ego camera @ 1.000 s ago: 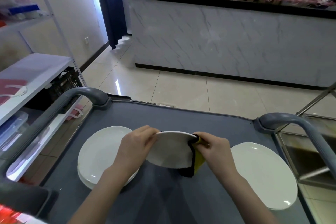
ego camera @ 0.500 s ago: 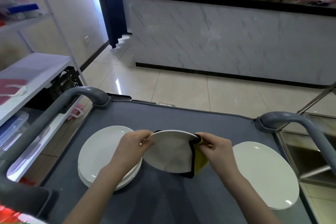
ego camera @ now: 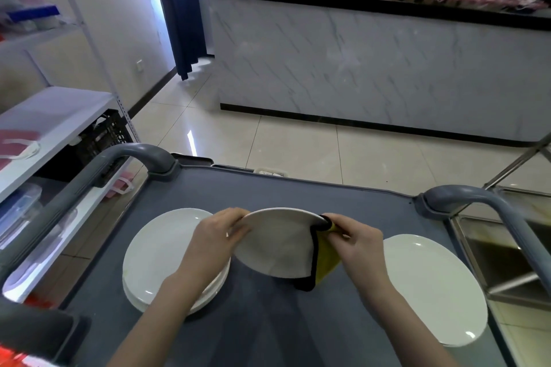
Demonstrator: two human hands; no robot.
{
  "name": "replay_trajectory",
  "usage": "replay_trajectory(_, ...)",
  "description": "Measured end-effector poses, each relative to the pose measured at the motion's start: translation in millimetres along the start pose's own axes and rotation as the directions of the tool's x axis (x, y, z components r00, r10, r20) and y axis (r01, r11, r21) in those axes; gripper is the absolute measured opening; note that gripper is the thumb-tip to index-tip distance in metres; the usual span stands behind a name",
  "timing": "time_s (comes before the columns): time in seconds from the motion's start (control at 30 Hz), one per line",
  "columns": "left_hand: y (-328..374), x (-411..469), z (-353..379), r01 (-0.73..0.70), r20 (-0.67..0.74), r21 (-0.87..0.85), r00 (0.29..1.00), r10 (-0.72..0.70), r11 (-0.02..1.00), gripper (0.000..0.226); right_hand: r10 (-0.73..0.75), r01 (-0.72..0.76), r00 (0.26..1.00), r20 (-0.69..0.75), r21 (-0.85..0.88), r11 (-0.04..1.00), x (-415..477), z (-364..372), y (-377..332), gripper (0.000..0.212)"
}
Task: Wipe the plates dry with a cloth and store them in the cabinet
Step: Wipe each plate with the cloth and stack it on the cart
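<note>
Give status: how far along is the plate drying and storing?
Done: possibly the single plate lying at the right of the cart, though dryness cannot be seen. In hand: the left hand holds a tilted plate while the right hand pinches the yellow cloth over its rim. Left: the stack of plates at left, then storing all; no cabinet is in view.

On my feed: bare left hand (ego camera: 216, 235), bare right hand (ego camera: 357, 240). Behind each grip, bare left forearm (ego camera: 161, 307) and bare right forearm (ego camera: 408, 316), visible down to the frame's bottom edge. Upper arms out of frame.
</note>
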State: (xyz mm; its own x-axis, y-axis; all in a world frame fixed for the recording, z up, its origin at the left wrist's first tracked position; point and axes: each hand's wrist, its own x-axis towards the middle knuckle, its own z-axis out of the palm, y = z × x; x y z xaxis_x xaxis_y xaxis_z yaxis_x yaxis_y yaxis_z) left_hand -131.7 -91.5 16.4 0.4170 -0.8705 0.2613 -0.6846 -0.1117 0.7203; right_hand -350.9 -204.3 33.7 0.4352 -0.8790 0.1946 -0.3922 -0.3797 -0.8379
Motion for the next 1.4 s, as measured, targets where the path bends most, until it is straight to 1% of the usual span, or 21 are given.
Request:
replay_trajectory(0.03,-4.1,-2.6,-1.3,0.04,0.005,-0.033,0.999,-0.04,0.999,0.011,0.034,-0.034,0.999,0.016,0.021,0.999,1.0,-1.9,1.7,0.035)
replay_trajectory(0.1,-6.6,-3.6,-0.3,0.038,-0.008,-0.02,0.999,-0.038,0.999,0.013,0.053,-0.053,0.998,0.046,-0.004,0.999,3.8,-3.6,3.5,0.034)
replay_trajectory(0.2,5.1,2.8,2.3,-0.102,-0.048,0.083,0.993,0.107,0.991,0.006,-0.027,0.036,0.997,0.075,-0.115,0.993,4.0,1.7,-3.3,0.032)
replay_trajectory(0.3,30.8,10.2,9.3,-0.298,0.027,0.205,0.954,0.299,0.932,0.002,-0.163,0.199,0.976,0.145,-0.289,0.936,1.2,15.7,-12.6,0.031)
replay_trajectory(0.33,37.2,10.6,14.0,-0.346,0.054,0.227,0.938,0.343,0.91,0.002,-0.193,0.232,0.97,0.15,-0.312,0.921,0.0,20.4,-13.9,0.031)
replay_trajectory(0.37,40.8,11.1,16.7,-0.356,0.066,0.217,0.934,0.35,0.909,0.003,-0.198,0.233,0.97,0.141,-0.305,0.924,-0.9,23.4,-14.2,0.031)
replay_trajectory(0.4,40.9,12.8,17.3,-0.327,0.063,0.179,0.945,0.321,0.928,0.002,-0.181,0.208,0.976,0.121,-0.277,0.938,-1.2,24.3,-13.1,0.032)
replay_trajectory(0.47,30.7,14.0,13.2,-0.204,0.056,0.085,0.978,0.2,0.975,0.004,-0.142,0.153,0.988,0.065,-0.213,0.965,-0.8,19.9,-7.2,0.033)
replay_trajectory(0.6,-1.6,4.4,-1.0,0.033,0.091,0.007,0.995,-0.033,0.999,0.009,-0.097,0.092,0.995,-0.026,-0.145,0.985,-1.3,5.3,1.2,0.035)
replay_trajectory(0.63,-5.4,0.8,-2.1,0.075,0.106,-0.012,0.992,-0.073,0.997,0.01,-0.088,0.083,0.996,-0.029,-0.145,0.986,-0.7,3.3,1.6,0.035)
replay_trajectory(0.7,-8.1,-3.3,1.9,0.077,0.085,0.028,0.993,-0.079,0.997,0.009,-0.057,0.055,0.998,-0.009,-0.148,0.988,2.4,1.1,2.5,0.034)
replay_trajectory(0.77,-3.5,-4.4,7.0,0.015,-0.007,0.103,1.0,-0.014,0.995,0.006,-0.046,0.048,0.999,0.017,-0.163,0.985,4.2,2.2,1.3,0.032)
replay_trajectory(0.83,8.4,-1.9,10.1,-0.103,-0.066,0.172,0.991,0.116,0.98,0.006,-0.081,0.088,0.996,0.043,-0.212,0.973,3.3,6.8,-3.3,0.031)
replay_trajectory(0.93,28.0,2.0,17.2,-0.308,-0.02,0.264,0.946,0.324,0.914,0.006,-0.181,0.205,0.978,0.105,-0.303,0.931,-1.2,17.4,-9.4,0.032)
replay_trajectory(1.0,35.4,3.0,22.3,-0.372,0.006,0.254,0.924,0.383,0.893,0.002,-0.183,0.214,0.975,0.127,-0.301,0.929,-2.8,21.7,-9.5,0.031)
replay_trajectory(1.03,35.6,3.8,23.0,-0.37,0.004,0.226,0.925,0.379,0.901,0.001,-0.17,0.198,0.978,0.122,-0.281,0.939,-3.4,21.6,-8.6,0.032)
replay_trajectory(1.1,28.3,2.4,20.6,-0.298,0.0,0.144,0.954,0.301,0.944,0.004,-0.168,0.184,0.982,0.083,-0.244,0.952,-4.7,17.4,-3.9,0.035)
replay_trajectory(1.2,2.4,-5.4,13.1,-0.113,0.026,0.098,0.993,0.111,0.989,0.01,-0.117,0.114,0.993,-0.005,-0.175,0.978,-6.2,7.2,1.2,0.037)
replay_trajectory(1.27,-10.4,-12.6,10.5,0.024,0.066,0.014,0.998,-0.024,1.0,0.019,-0.072,0.069,0.997,-0.026,-0.124,0.99,-4.8,0.0,3.4,0.038)
replay_trajectory(1.33,-13.9,-14.9,12.2,0.049,0.061,0.022,0.997,-0.05,0.999,0.018,-0.038,0.04,0.999,0.018,-0.13,0.991,-1.9,-3.3,3.8,0.038)
replay_trajectory(1.4,-10.5,-14.3,14.1,-0.005,-0.009,0.099,1.0,0.006,0.995,0.011,-0.033,0.042,0.998,0.057,-0.158,0.987,-1.7,-2.2,2.1,0.035)
